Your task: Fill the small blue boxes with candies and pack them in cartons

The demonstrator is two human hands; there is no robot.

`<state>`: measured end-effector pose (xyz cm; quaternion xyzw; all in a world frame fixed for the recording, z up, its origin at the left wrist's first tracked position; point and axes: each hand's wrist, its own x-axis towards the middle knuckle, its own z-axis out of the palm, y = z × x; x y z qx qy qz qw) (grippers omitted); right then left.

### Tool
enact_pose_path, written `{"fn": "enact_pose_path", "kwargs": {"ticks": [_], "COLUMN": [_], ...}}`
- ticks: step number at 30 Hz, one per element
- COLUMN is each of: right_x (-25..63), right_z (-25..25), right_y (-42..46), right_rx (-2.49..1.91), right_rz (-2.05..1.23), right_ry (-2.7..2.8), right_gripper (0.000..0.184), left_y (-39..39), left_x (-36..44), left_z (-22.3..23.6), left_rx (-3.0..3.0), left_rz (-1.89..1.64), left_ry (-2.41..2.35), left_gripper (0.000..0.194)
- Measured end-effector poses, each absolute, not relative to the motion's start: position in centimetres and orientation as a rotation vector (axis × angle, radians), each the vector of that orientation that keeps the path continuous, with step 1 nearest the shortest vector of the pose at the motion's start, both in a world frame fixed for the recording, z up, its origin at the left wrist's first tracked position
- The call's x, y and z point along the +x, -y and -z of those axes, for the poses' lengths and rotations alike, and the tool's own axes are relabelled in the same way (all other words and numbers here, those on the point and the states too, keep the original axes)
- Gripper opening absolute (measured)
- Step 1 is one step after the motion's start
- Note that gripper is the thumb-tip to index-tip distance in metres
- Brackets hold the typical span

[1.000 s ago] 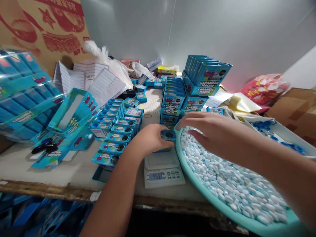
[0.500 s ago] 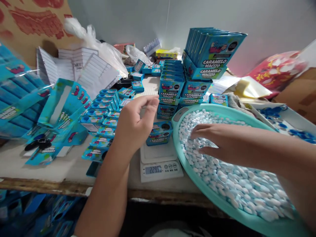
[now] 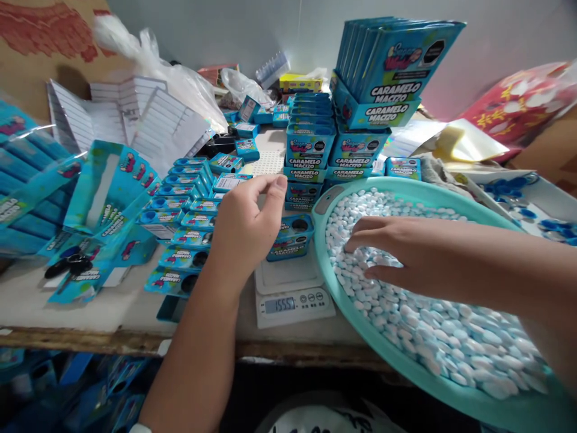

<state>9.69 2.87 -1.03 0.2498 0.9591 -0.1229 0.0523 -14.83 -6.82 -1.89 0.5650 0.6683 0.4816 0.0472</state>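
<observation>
A small blue candy box [image 3: 291, 246] with a round dark opening in its top stands on a white digital scale [image 3: 295, 308], whose display seems to read 155.5. Just left of that box, my left hand [image 3: 247, 225] hovers with fingers curled and the thumb close to them; I see nothing in it. My right hand [image 3: 383, 243] reaches into a turquoise basin [image 3: 323, 273] of white and pale blue candies [image 3: 428, 337]. Its thumb and fingers are apart, with the fingertips at the candies.
Rows of small blue boxes [image 3: 180, 231] stand left of the scale. Behind it rise stacked display cartons [image 3: 311, 150], with a taller stack [image 3: 392, 72] beside them. A white tray of blue pieces [image 3: 523, 198] lies at right. Keys [image 3: 70, 264] rest on flattened packaging at left.
My left hand has let go of the box on the scale and moved up and left. The reading fell from about 469 to 155.5. My right hand moved lower into the candies.
</observation>
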Motion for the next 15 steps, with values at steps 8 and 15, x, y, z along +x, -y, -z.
{"fn": "enact_pose_path", "kwargs": {"ticks": [8,15], "right_x": [9.1,9.2], "right_z": [0.1,1.2], "right_y": [-2.7,-3.9], "right_rx": [0.659,0.671], "right_rz": [0.304,0.440], "right_ry": [-2.788,-2.820], "right_gripper": [0.032,0.034], "left_y": [7.3,8.4], "left_x": [-15.3,-15.0], "left_z": [1.9,1.6], "left_rx": [1.881,2.194], "left_rz": [-1.312,-0.566], "left_ry": [-1.961,-1.813], "left_gripper": [0.039,0.058]}}
